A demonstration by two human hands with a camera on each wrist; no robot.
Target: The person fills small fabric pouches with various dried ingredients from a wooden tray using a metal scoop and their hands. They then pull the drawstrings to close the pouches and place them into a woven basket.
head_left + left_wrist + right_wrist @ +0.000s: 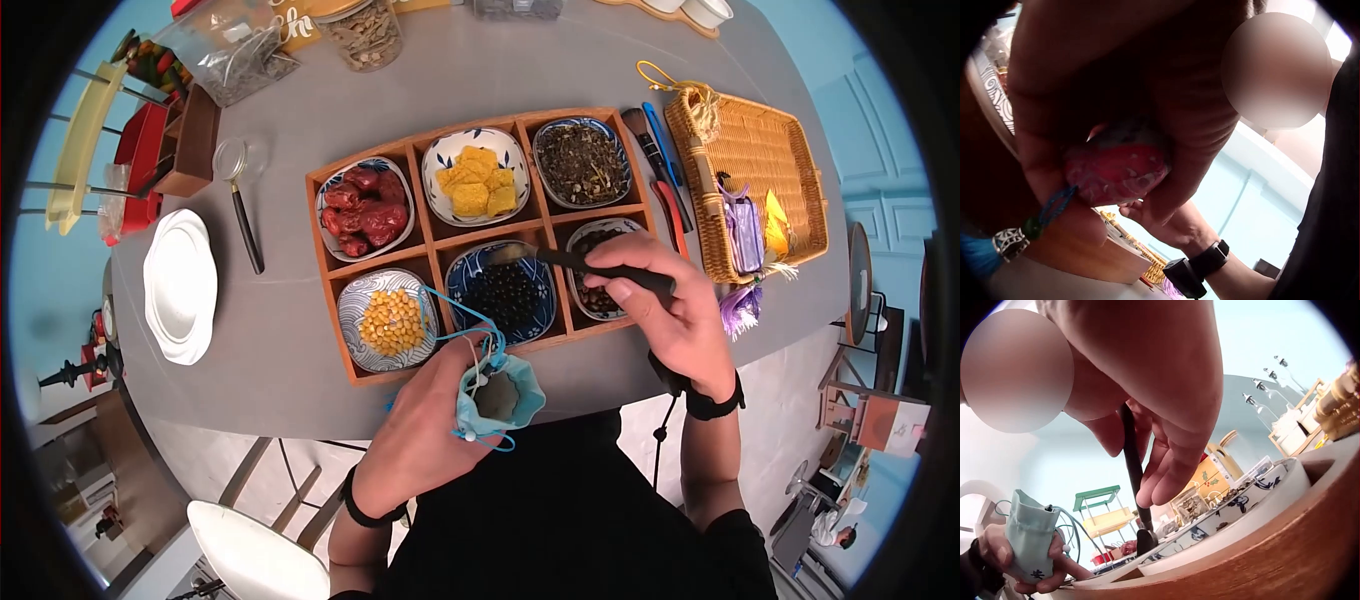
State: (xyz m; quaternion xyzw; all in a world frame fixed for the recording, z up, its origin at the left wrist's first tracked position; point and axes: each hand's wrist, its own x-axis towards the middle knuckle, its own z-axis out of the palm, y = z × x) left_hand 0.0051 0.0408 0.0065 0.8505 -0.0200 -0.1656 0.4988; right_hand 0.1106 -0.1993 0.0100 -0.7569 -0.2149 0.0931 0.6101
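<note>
My left hand (425, 425) grips a light blue drawstring pouch (528, 385), its mouth facing up and its blue cords hanging loose. In the left wrist view, a blue tassel (979, 255) with a green bead hangs from the pouch's pinkish underside. My right hand (680, 315) holds a black-handled spoon (625, 272) whose head reaches over the bowl of black beans (510, 300). That bowl stands in the wooden compartment tray (437, 260). Beneath the right hand, the bowl of dark brown pieces (597, 298) is partly covered. Yellow corn kernels (392, 322) lie in the bowl left of the beans.
The tray's far row has red dates (365, 210), yellow chunks (475, 182) and dried leaves (580, 163). On the right are a wicker basket (750, 110), a brush (645, 135) and pens. White dishes (180, 285) and another black-handled spoon (245, 225) lie left.
</note>
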